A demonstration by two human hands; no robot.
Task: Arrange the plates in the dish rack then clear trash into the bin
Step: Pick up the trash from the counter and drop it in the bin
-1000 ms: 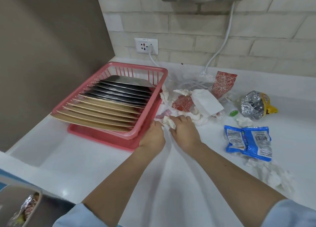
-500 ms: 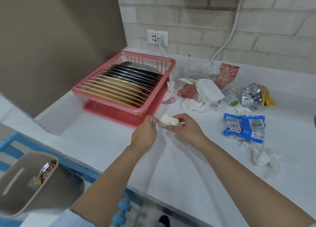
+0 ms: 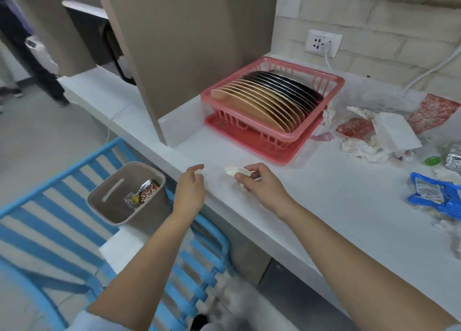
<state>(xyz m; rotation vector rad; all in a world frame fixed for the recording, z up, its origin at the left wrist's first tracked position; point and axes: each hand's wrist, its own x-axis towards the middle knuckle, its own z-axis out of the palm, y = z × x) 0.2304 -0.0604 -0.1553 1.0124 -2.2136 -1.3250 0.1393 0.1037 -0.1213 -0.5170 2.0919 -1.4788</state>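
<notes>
Several plates (image 3: 269, 101), tan in front and dark behind, stand on edge in the pink dish rack (image 3: 294, 137) on the white counter. My right hand (image 3: 259, 184) pinches a crumpled white tissue (image 3: 235, 169) just above the counter's front edge. My left hand (image 3: 190, 189) hovers beside it, over the edge, with a small white scrap (image 3: 199, 172) pinched at its fingertips. Below and to the left, the beige bin (image 3: 114, 211) stands on a blue slatted chair and holds a foil wrapper (image 3: 141, 197).
Trash lies on the counter at right: white tissues (image 3: 364, 151), red wrappers (image 3: 431, 111), a white box (image 3: 396, 133), a foil bag (image 3: 455, 157), a blue packet (image 3: 434, 197), a green cap (image 3: 432, 160). A beige partition (image 3: 189, 44) stands left of the rack. A person's legs (image 3: 32, 56) stand far left.
Both hands lifted tissue scraps from the pile beside the rack, drew back to the counter's front edge and moved apart. My view swung left and down, bringing the bin and chair into sight.
</notes>
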